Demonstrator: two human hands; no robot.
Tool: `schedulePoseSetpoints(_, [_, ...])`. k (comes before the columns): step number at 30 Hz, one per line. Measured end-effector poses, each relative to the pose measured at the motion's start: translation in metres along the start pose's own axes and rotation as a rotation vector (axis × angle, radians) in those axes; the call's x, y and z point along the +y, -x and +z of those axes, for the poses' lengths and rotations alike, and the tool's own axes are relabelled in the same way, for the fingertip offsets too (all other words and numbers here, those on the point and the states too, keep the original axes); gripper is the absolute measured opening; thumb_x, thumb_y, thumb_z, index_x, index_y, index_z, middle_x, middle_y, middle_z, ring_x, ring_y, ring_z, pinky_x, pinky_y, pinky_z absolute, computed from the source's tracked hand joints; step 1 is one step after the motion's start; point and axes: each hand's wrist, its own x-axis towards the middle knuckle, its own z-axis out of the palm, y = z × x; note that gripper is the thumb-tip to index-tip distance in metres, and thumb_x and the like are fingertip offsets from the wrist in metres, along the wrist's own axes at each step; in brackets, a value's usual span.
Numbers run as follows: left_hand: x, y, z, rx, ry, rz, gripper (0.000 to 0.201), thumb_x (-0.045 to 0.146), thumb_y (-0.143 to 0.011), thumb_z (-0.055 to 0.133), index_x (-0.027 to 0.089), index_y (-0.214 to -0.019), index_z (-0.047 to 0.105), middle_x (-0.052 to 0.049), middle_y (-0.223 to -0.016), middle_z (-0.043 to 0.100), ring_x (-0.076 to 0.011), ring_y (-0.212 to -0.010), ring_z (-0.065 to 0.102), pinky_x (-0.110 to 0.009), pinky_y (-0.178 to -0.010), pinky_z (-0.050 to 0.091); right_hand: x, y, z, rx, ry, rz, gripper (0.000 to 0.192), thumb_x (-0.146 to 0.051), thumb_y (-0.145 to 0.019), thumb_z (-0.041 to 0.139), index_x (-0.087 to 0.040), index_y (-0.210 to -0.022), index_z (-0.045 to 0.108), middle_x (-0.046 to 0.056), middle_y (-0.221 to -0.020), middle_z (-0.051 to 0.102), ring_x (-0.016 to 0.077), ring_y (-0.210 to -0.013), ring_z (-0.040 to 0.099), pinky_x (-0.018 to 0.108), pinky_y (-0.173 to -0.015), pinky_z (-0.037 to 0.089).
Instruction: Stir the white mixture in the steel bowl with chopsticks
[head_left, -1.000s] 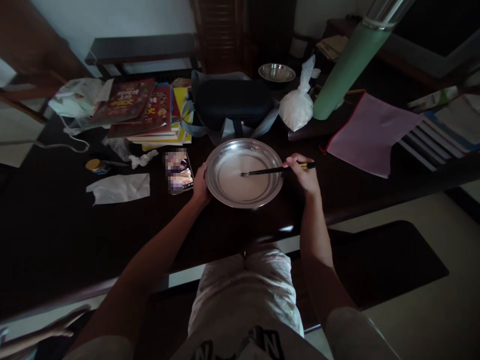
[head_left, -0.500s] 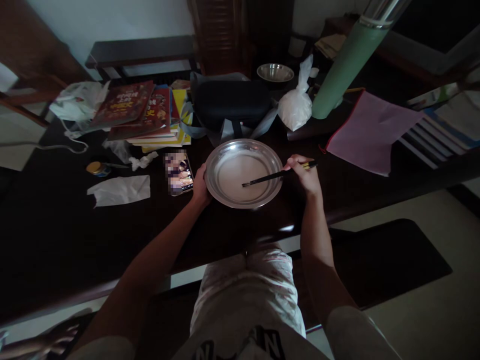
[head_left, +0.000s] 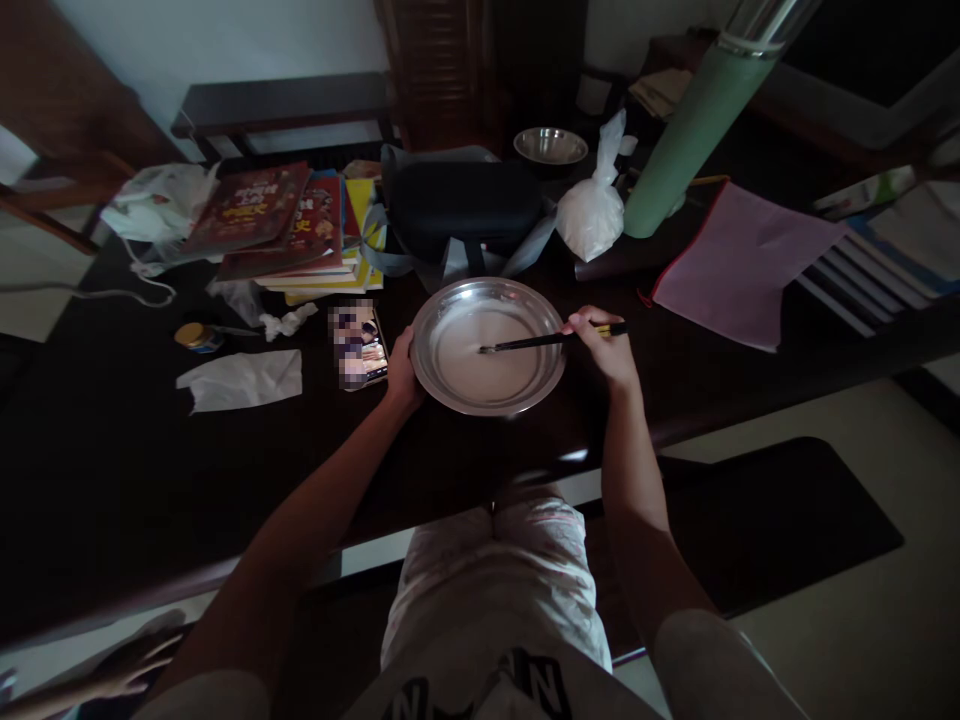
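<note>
A person in pale printed shorts [head_left: 487, 580] is working with both bare hands at a dark, glossy bench [head_left: 112, 480], where a wide, shallow, round bowl of shiny metal [head_left: 426, 345] is sitting at the near side, right in front of the body. The left hand [head_left: 403, 372] is gripping the bowl by its left rim, its grip closing around the edge. The right hand [head_left: 606, 350] is pinching a pair of slim black chopsticks with gold-coloured bands [head_left: 525, 343], its grip closing near their upper ends just beyond the bowl's right rim. The chopsticks are slanting in over that rim, their tips meeting a cloudy whitish liquid [head_left: 487, 378] that is covering the bowl's floor. Just beside the left hand, a lit smartphone [head_left: 373, 345] is lying face up, its picture partly blurred out; farther left, a flat white sheet of paper [head_left: 244, 380] is resting in front of a small jar with a yellow lid [head_left: 196, 337]. Behind the bowl, a soft black case with grey straps [head_left: 465, 205] is standing between a stack of red and yellow books [head_left: 259, 215] and a knotted clear plastic bag of white contents [head_left: 592, 220]. A tall green cylinder [head_left: 682, 145] is leaning beyond that bag, while a pinkish-purple pouch with red edging [head_left: 739, 265] is lying to the right. At lower left, another person's hand [head_left: 127, 677] is showing below the bench.
</note>
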Motion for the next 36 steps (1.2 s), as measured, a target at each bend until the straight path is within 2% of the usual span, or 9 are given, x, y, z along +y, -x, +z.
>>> schedulePoseSetpoints(3, [-0.0005, -0.0005, -0.0004, -0.014, -0.005, 0.006, 0.029, 0.051, -0.077, 0.080, 0.023, -0.079, 0.071, -0.002, -0.082, 0.078, -0.0291, -0.102, 0.076, -0.038, -0.093, 0.061, 0.0007, 0.0002, -0.0022, 0.078, -0.005, 0.016, 0.055, -0.078, -0.081, 0.073, -0.027, -0.062, 0.070, -0.001, -0.062, 0.070, 0.0184, -0.065, 0.067, 0.036, -0.072, 0.054])
schedulePoseSetpoints(9, [0.0000, -0.0001, 0.0004, 0.021, 0.010, -0.024, 0.025, 0.047, -0.080, 0.077, 0.022, -0.076, 0.071, -0.003, -0.078, 0.077, -0.0292, -0.103, 0.076, -0.038, -0.093, 0.061, -0.0003, -0.0002, 0.0005, -0.033, 0.001, -0.003, 0.054, -0.078, -0.079, 0.075, -0.027, -0.064, 0.073, 0.000, -0.068, 0.073, 0.0189, -0.069, 0.068, 0.035, -0.072, 0.054])
schedulePoseSetpoints(13, [-0.0003, -0.0002, 0.0004, -0.003, 0.015, -0.030, 0.025, 0.047, -0.081, 0.075, 0.022, -0.078, 0.072, -0.002, -0.079, 0.078, -0.0277, -0.101, 0.076, -0.037, -0.093, 0.061, -0.0011, 0.0003, -0.0016, 0.062, -0.003, -0.003, 0.053, -0.076, -0.082, 0.073, -0.026, -0.063, 0.071, -0.001, -0.064, 0.070, 0.0174, -0.065, 0.065, 0.034, -0.070, 0.052])
schedulePoseSetpoints(19, [-0.0003, -0.0009, -0.0009, 0.043, 0.002, -0.044, 0.024, 0.046, -0.081, 0.074, 0.023, -0.077, 0.071, 0.000, -0.072, 0.074, -0.0244, -0.091, 0.076, -0.035, -0.089, 0.060, 0.0000, 0.0001, 0.0007, -0.035, 0.003, -0.006, 0.052, -0.075, -0.083, 0.073, -0.026, -0.066, 0.072, 0.000, -0.069, 0.073, 0.0183, -0.070, 0.069, 0.034, -0.071, 0.054])
schedulePoseSetpoints(24, [0.0005, 0.0000, -0.0008, 0.007, -0.019, -0.032, 0.027, 0.050, -0.078, 0.076, 0.023, -0.078, 0.071, -0.002, -0.073, 0.075, -0.0281, -0.096, 0.076, -0.038, -0.089, 0.061, 0.0005, -0.0002, -0.0005, 0.104, -0.008, -0.011, 0.054, -0.075, -0.084, 0.072, -0.026, -0.062, 0.070, -0.001, -0.063, 0.070, 0.0176, -0.065, 0.067, 0.034, -0.069, 0.054])
schedulePoseSetpoints(30, [0.0002, -0.0016, -0.0026, -0.005, -0.032, -0.035, 0.031, 0.052, -0.075, 0.077, 0.023, -0.081, 0.072, -0.001, -0.072, 0.073, -0.0275, -0.095, 0.076, -0.038, -0.091, 0.060, -0.0022, 0.0002, 0.0019, -0.041, 0.006, -0.004, 0.053, -0.079, -0.080, 0.074, -0.028, -0.065, 0.073, -0.001, -0.068, 0.073, 0.0183, -0.069, 0.069, 0.036, -0.071, 0.055])
schedulePoseSetpoints(34, [-0.0008, -0.0021, -0.0032, -0.019, -0.021, -0.022, 0.031, 0.052, -0.075, 0.078, 0.022, -0.081, 0.072, -0.001, -0.074, 0.075, -0.0270, -0.096, 0.076, -0.037, -0.090, 0.059, -0.0016, 0.0007, 0.0005, 0.066, -0.010, 0.006, 0.054, -0.078, -0.081, 0.073, -0.027, -0.063, 0.071, -0.001, -0.065, 0.072, 0.0176, -0.066, 0.067, 0.035, -0.070, 0.054])
schedulePoseSetpoints(36, [-0.0014, -0.0023, -0.0034, -0.016, -0.016, -0.016, 0.030, 0.051, -0.076, 0.078, 0.022, -0.082, 0.073, -0.002, -0.077, 0.076, -0.0267, -0.096, 0.076, -0.037, -0.090, 0.059, -0.0013, 0.0010, -0.0004, 0.056, -0.031, 0.015, 0.054, -0.077, -0.082, 0.074, -0.027, -0.061, 0.070, -0.001, -0.064, 0.071, 0.0176, -0.065, 0.067, 0.035, -0.070, 0.053])
